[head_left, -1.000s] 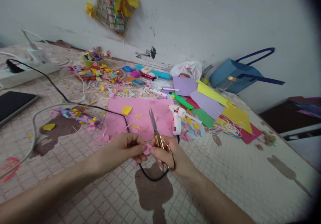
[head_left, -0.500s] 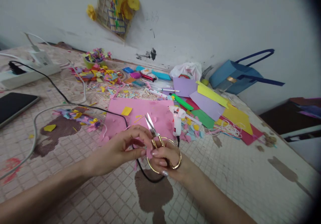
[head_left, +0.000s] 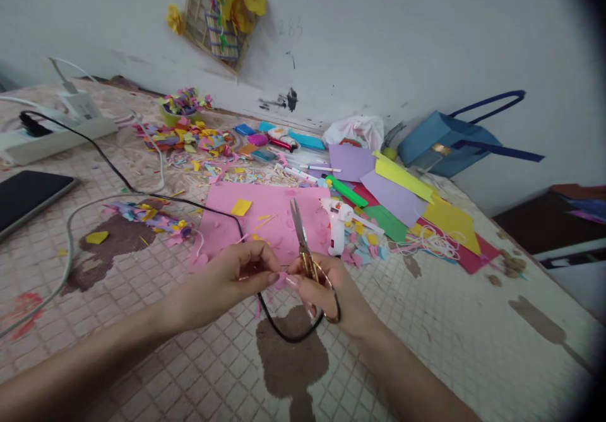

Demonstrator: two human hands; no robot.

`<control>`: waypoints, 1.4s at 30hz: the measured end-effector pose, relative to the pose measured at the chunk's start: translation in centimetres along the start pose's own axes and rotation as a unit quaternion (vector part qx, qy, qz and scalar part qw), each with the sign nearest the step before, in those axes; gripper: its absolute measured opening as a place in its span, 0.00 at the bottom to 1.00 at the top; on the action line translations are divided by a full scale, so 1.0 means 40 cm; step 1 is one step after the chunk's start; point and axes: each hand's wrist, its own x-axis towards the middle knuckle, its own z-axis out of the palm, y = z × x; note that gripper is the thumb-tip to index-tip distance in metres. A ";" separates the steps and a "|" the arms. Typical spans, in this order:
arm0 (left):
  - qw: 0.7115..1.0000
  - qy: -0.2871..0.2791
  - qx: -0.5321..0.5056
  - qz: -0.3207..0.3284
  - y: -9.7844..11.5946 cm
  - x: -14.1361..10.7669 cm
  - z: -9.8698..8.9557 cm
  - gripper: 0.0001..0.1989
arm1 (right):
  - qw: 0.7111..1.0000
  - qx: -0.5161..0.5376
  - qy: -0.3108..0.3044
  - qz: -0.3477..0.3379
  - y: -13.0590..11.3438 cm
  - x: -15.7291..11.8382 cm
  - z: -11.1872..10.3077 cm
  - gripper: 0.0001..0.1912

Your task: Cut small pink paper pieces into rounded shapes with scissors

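My left hand [head_left: 231, 280] pinches a small pink paper piece [head_left: 280, 279] between thumb and fingertips. My right hand [head_left: 326, 286] touches the other side of that piece with its fingertips. Gold-handled scissors [head_left: 303, 239] hang on the fingers of my right hand, their blades pointing up and away. Behind both hands lies a pink sheet [head_left: 265, 204] with a yellow paper square [head_left: 241, 207] and small scraps on it. A white glue gun [head_left: 337, 226] rests at the sheet's right edge.
A black cable [head_left: 296, 340] loops below my hands. To the left are a dark phone [head_left: 33, 195] and a power strip [head_left: 59, 139]. Coloured sheets [head_left: 395, 195] and a blue bag [head_left: 449, 144] lie at right. A bowl of scraps [head_left: 182, 110] stands at the back.
The scissors have turned, their blades now more upright and their handles tilted. The fingertips of my right hand have come closer to those of my left at the pink piece.
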 end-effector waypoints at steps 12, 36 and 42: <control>0.993 0.045 -0.090 -0.064 -0.005 0.001 0.028 0.11 | 0.997 -0.016 0.065 -0.028 0.012 0.005 0.033 0.11; 0.952 0.128 -0.278 -0.030 0.010 0.002 -0.006 0.09 | 0.996 -0.081 -0.043 -0.011 0.043 -0.020 0.029 0.30; 0.954 0.123 -0.272 -0.022 0.012 0.005 -0.008 0.09 | 0.995 -0.089 -0.050 -0.006 0.041 -0.022 0.021 0.29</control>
